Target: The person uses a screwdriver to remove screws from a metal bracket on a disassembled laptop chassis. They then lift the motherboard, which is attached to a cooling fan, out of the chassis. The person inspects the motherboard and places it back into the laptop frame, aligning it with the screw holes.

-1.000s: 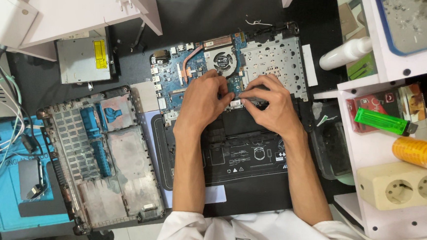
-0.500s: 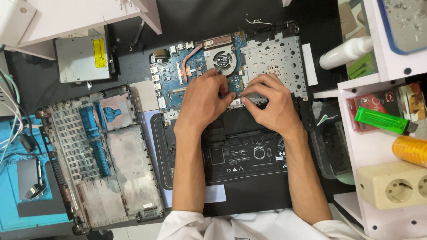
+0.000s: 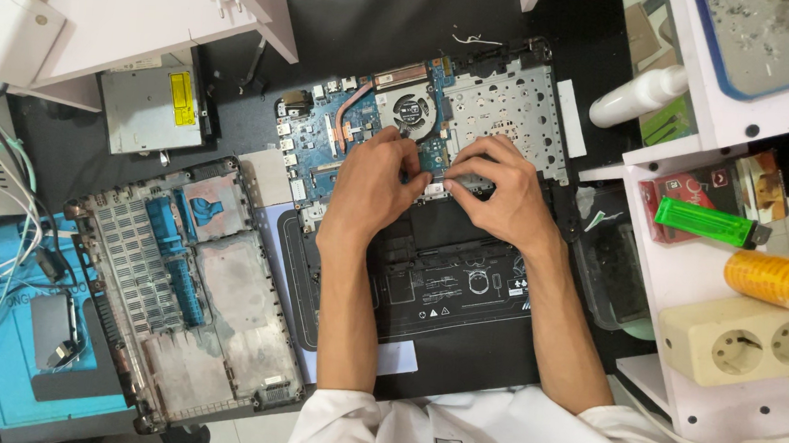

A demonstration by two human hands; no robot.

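In the middle of the frame lies an opened black laptop body point(image 3: 445, 288) on the dark counter point(image 3: 370, 28). Its bottom is already off: the grey and blue plastic bottom cover point(image 3: 185, 291) lies apart at the lower left of the frame, inside up. The silver flat disc drive point(image 3: 150, 111) is out too and rests at the upper left. The blue circuit board point(image 3: 322, 140) with the small round black fan point(image 3: 410, 111) and the copper pipe is bare to see, but it sits in the body, so it looks like that part is not out yet. The silver metal plate with many small holes point(image 3: 511, 110) is beside it, at the upper middle. The left hand point(image 3: 374, 184) and the right hand point(image 3: 496, 196) meet at the lower edge of the board, just above the flat black battery part point(image 3: 450, 284). Both hands are bent, and their fingertips pinch a small grey piece point(image 3: 433, 189) between them; it is too small to tell what it is. At the right of the frame, a white shelf point(image 3: 683, 276) carries a green lighter point(image 3: 700, 222), a yellow tape roll point(image 3: 774, 279) and a cream power socket block point(image 3: 739, 338).
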